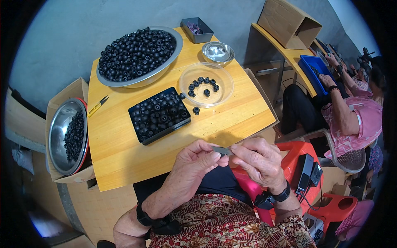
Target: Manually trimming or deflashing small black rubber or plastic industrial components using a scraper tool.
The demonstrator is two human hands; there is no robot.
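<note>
- Left hand [192, 163]: grip is pinching a small black part [223, 155], mostly hidden by fingers.
- Right hand [261, 161]: grip is pinching a grey flat strip [221, 149], apparently touching the part.
- Part and strip are hovering by the table [231, 128], at its near right edge.
- Black tray [168, 131] is sitting mid-table, holding similar parts.
- Clear bowl [227, 91] is standing farther right, holding several.
- Metal basin [175, 47], heaped, is standing far left.
- Yellow snips [96, 107] are lying left.
</note>
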